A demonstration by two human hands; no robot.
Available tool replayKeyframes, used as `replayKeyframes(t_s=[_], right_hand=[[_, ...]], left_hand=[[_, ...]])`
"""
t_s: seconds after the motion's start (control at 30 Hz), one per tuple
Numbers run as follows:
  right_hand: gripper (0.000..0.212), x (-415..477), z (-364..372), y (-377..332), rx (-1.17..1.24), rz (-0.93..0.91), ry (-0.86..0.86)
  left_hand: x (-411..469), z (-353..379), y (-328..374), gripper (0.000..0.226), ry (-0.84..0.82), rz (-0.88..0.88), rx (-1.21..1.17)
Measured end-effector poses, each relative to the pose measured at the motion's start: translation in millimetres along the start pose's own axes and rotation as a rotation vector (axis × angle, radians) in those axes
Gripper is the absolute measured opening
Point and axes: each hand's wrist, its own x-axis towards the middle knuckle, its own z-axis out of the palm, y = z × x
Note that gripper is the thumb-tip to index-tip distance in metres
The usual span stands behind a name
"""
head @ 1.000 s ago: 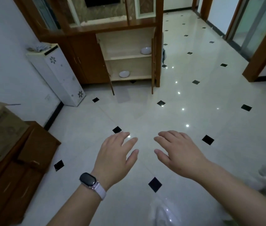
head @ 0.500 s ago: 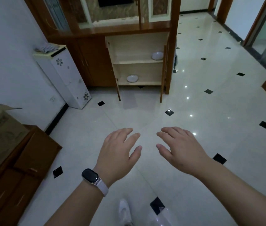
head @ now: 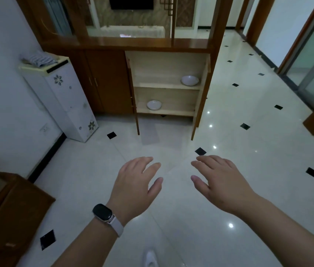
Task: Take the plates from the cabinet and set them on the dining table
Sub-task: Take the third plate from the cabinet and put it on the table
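A low wooden cabinet (head: 167, 62) stands ahead with both its doors swung open. One white plate (head: 189, 80) rests on its upper shelf at the right. Another white plate (head: 154, 104) lies on the bottom shelf at the left. My left hand (head: 135, 187), with a watch on the wrist, and my right hand (head: 223, 182) are stretched out in front of me over the floor, palms down, fingers relaxed and spread. Both hands hold nothing and are well short of the cabinet.
A white appliance (head: 63, 101) with flower marks stands left of the cabinet against the wall. Brown wooden furniture (head: 11, 218) fills the lower left. The left cabinet door (head: 133, 97) and right cabinet door (head: 200, 105) jut into the tiled floor (head: 248, 132). A white shoe (head: 149, 259) shows below.
The view has advanced toward the cabinet, which now looks larger and closer. Both hands stay held out in front, empty, in much the same pose.
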Motion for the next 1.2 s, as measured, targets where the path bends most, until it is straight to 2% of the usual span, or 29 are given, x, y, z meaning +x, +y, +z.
replayKeyframes(t_s=[0.17, 0.6, 0.93, 1.2], right_hand=[[0.05, 72, -5, -15, -0.006, 0.034, 0.021], [0.049, 193, 28, -9, 0.01, 0.017, -0.004], [0.065, 329, 61, 62, 0.083, -0.002, -0.128], [0.062, 423, 59, 156, 0.084, 0.005, -0.118]], left_hand=[[52, -2, -65, 0.04, -0.014, 0.042, 0.014], [127, 21, -145, 0.042, -0.049, 0.04, 0.05], [248, 71, -190, 0.043, -0.118, -0.017, 0.15], [379, 118, -187, 0.042, -0.148, 0.02, 0.17]])
